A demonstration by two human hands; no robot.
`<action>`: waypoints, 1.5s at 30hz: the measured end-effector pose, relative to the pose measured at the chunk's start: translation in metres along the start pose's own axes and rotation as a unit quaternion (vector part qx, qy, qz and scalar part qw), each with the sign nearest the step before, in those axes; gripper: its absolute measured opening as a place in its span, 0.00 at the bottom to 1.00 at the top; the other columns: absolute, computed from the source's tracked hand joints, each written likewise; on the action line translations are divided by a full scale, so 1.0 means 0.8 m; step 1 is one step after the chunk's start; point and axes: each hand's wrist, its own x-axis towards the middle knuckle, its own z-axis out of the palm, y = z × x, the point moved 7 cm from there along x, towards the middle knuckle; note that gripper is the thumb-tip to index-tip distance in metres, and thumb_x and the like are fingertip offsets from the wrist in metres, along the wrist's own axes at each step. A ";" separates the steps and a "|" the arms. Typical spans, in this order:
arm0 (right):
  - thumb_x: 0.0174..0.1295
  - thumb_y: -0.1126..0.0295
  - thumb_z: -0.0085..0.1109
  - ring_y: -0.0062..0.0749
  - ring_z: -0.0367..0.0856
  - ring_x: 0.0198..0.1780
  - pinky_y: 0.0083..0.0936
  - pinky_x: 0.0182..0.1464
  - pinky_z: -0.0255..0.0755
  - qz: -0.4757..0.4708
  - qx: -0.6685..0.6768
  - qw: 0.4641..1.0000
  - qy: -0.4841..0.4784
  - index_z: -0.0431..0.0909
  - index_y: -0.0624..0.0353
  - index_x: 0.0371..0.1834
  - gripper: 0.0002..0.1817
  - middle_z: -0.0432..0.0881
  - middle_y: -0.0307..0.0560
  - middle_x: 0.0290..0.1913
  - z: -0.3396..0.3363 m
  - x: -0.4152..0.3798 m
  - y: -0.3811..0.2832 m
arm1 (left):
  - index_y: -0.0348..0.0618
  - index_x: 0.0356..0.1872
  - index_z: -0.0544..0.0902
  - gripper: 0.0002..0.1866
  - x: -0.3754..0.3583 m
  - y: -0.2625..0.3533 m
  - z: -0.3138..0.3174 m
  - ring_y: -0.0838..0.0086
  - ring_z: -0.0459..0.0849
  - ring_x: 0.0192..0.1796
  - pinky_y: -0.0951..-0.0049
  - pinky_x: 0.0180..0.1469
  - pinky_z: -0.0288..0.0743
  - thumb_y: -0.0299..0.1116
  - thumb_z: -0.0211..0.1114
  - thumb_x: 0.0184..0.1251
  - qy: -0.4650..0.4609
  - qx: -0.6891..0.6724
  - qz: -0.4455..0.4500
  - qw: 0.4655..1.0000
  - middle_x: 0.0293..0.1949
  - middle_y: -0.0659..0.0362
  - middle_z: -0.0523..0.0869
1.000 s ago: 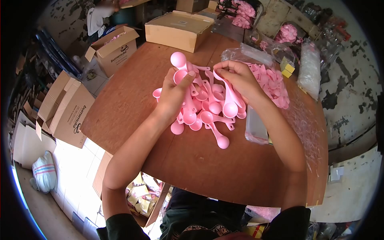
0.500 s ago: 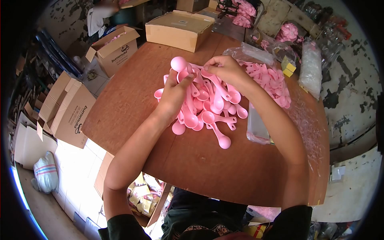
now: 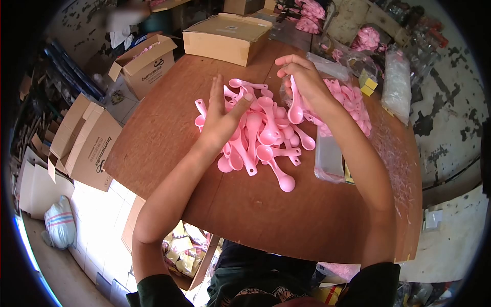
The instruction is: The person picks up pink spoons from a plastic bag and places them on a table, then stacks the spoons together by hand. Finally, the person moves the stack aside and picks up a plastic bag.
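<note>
A heap of pink plastic measuring spoons (image 3: 267, 134) lies on the brown wooden table (image 3: 240, 210). My left hand (image 3: 221, 115) rests against the heap's left side, fingers stretched upward and thumb apart, holding nothing. Off the heap's upper right, my right hand (image 3: 303, 78) has a single pink measuring spoon (image 3: 295, 108) pinched by its handle, bowl hanging down. Beyond my right wrist lies a second pile of flatter pink pieces (image 3: 353, 106) on clear plastic; my forearm covers part of it.
A closed cardboard box (image 3: 225, 38) stands at the table's far edge. Clear plastic bags (image 3: 329, 158) lie right of the heap, with a yellow card stack (image 3: 367, 83) farther back. Open cartons (image 3: 146, 66) stand on the floor at left; another carton (image 3: 204, 261) holds packed items near my lap.
My right hand has lifted a spoon and moved right, away from the heap. My left hand has opened, and the spoon with a round bowl that stood above it has dropped away.
</note>
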 end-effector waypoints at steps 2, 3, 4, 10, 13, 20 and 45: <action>0.66 0.76 0.46 0.21 0.75 0.30 0.21 0.30 0.74 -0.055 0.040 0.998 0.013 0.74 0.65 0.53 0.14 0.78 0.46 0.40 0.011 -0.016 -0.012 | 0.30 0.74 0.50 0.46 -0.011 0.036 -0.005 0.54 0.57 0.75 0.60 0.73 0.55 0.47 0.65 0.67 0.087 0.225 0.207 0.948 0.73 0.41 0.57; 0.67 0.77 0.45 0.24 0.76 0.30 0.23 0.32 0.77 -0.109 0.079 0.991 0.024 0.73 0.67 0.52 0.13 0.79 0.49 0.38 0.018 -0.027 -0.023 | 0.30 0.73 0.51 0.44 -0.013 0.042 0.002 0.54 0.59 0.74 0.59 0.72 0.59 0.42 0.65 0.68 0.065 0.250 0.255 0.932 0.72 0.41 0.57; 0.70 0.76 0.44 0.26 0.80 0.35 0.23 0.37 0.79 -0.136 0.072 0.988 0.018 0.73 0.67 0.52 0.12 0.80 0.50 0.41 0.028 -0.039 -0.033 | 0.30 0.73 0.51 0.44 -0.016 0.044 0.009 0.54 0.59 0.74 0.59 0.72 0.59 0.42 0.65 0.68 0.059 0.249 0.257 0.932 0.72 0.41 0.57; 0.73 0.68 0.48 0.31 0.84 0.45 0.25 0.47 0.78 -0.311 -0.023 0.950 0.016 0.76 0.66 0.51 0.14 0.86 0.52 0.46 0.068 -0.092 -0.078 | 0.31 0.73 0.53 0.32 -0.030 0.038 0.057 0.72 0.83 0.52 0.73 0.55 0.76 0.23 0.56 0.72 -0.189 -0.105 0.128 0.968 0.53 0.51 0.81; 0.74 0.67 0.48 0.27 0.81 0.49 0.23 0.51 0.75 -0.228 -0.073 0.969 -0.063 0.76 0.64 0.55 0.15 0.85 0.49 0.48 0.040 -0.060 -0.072 | 0.33 0.67 0.63 0.22 -0.022 0.034 0.042 0.77 0.83 0.46 0.74 0.53 0.75 0.27 0.53 0.76 -0.158 -0.068 0.117 0.978 0.40 0.55 0.85; 0.49 0.84 0.54 0.40 0.81 0.54 0.32 0.51 0.75 -0.064 -0.596 0.787 -0.147 0.79 0.54 0.57 0.29 0.82 0.55 0.55 -0.161 0.047 0.038 | 0.35 0.56 0.72 0.13 -0.015 0.033 0.025 0.78 0.81 0.37 0.75 0.45 0.76 0.31 0.53 0.77 -0.079 -0.076 0.107 0.988 0.34 0.58 0.84; 0.40 0.70 0.69 0.50 0.84 0.45 0.41 0.49 0.75 -0.050 -0.699 0.701 -0.129 0.83 0.54 0.41 0.20 0.85 0.55 0.38 -0.208 0.022 0.044 | 0.38 0.51 0.72 0.10 -0.013 0.023 0.027 0.77 0.83 0.38 0.73 0.48 0.77 0.31 0.52 0.77 -0.070 -0.118 0.081 0.987 0.36 0.57 0.84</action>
